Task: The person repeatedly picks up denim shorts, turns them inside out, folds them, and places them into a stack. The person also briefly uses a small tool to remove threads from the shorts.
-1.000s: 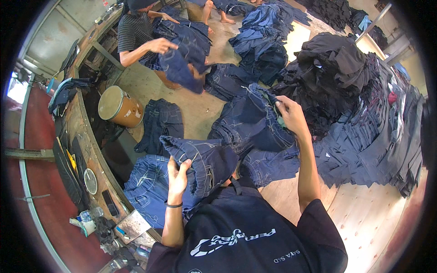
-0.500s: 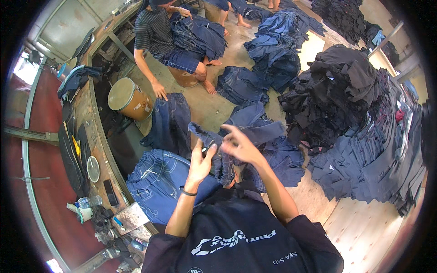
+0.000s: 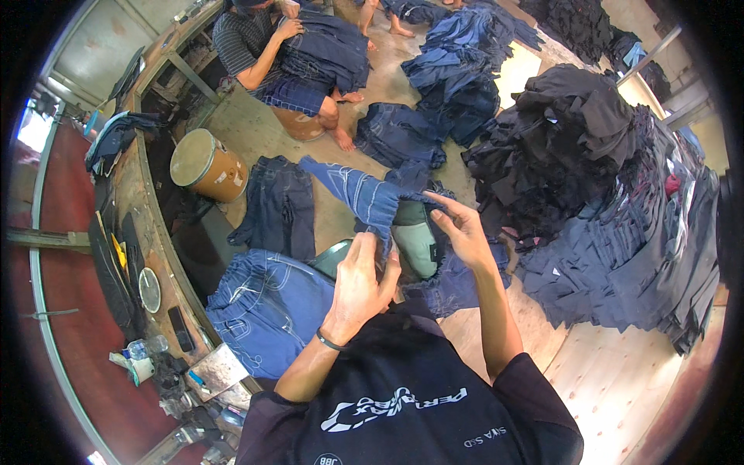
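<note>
In front of my chest I hold up a pair of blue denim shorts or trousers (image 3: 358, 194) with pale stitching. Its gathered edge is pulled apart, so a pale green lining (image 3: 418, 245) shows inside. My left hand (image 3: 358, 291) is closed on the near side of the cloth, its fingertips partly behind the fabric. At the right edge of the opening, my right hand (image 3: 463, 231) grips the denim between thumb and fingers. A second blue denim garment (image 3: 267, 314) with an elastic waist and white stitching lies left of my left forearm.
A dark denim garment (image 3: 279, 200) lies ahead, beside a brown drum (image 3: 209, 166). Left runs a worn wooden bench (image 3: 167, 260) with a phone and bottles. Black cloth heaps (image 3: 554, 147) and stacked dark pieces (image 3: 620, 271) rise at right. A seated co-worker (image 3: 248, 50) handles denim.
The held denim has been spread open, bringing the green lining into view. My right hand has moved right. The co-worker's arm has drawn back from the dark garment on the floor.
</note>
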`<state>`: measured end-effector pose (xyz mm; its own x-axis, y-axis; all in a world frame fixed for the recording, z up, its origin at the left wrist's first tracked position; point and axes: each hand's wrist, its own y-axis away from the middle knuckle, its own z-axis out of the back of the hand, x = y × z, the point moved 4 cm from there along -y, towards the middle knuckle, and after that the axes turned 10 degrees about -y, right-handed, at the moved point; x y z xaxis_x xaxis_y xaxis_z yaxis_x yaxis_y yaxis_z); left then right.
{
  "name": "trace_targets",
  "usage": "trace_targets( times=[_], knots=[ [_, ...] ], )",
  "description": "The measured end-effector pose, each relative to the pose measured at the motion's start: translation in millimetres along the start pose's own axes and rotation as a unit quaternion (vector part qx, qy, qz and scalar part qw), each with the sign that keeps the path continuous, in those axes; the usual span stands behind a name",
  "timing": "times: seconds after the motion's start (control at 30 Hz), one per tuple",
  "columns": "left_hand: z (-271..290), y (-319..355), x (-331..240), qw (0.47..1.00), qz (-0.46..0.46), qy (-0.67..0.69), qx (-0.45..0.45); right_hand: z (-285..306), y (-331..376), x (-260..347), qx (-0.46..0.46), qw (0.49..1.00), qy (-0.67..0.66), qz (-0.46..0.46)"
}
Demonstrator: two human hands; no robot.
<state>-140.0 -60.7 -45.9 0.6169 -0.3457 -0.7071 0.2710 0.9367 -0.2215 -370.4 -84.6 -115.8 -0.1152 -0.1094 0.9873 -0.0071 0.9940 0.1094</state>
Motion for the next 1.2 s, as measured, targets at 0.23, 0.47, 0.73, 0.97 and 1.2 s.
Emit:
trace_targets(
  times=[0.23, 0.47, 0.73, 0.97, 1.2],
  knots=[
    [10.4, 6.3, 33.3, 0.999, 0.048, 0.008, 0.012, 42.0, -31.1, 24.8, -0.095, 0.977, 0.181, 0.055],
    [100.8, 84.7, 150.2, 0.909, 0.144, -0.353, -0.169, 52.6, -89.7, -50.3, -0.121, 0.919, 0.354, 0.126],
    [130.2, 168.9, 230.3, 0.863, 0.339, -0.374, 0.016, 10.5, -76.3, -225.8, -0.119, 0.901, 0.416, -0.025],
    [125.0, 174.5, 242.8, 0.865, 0.308, -0.397, 0.021, 118.8, -6.4, -212.1, -0.166, 0.930, 0.326, -0.025],
    [125.8, 158.8, 235.2, 0.879, 0.221, -0.422, 0.010, 207.5, 94.2, -156.0, -0.219, 0.902, 0.368, -0.052]
  ],
)
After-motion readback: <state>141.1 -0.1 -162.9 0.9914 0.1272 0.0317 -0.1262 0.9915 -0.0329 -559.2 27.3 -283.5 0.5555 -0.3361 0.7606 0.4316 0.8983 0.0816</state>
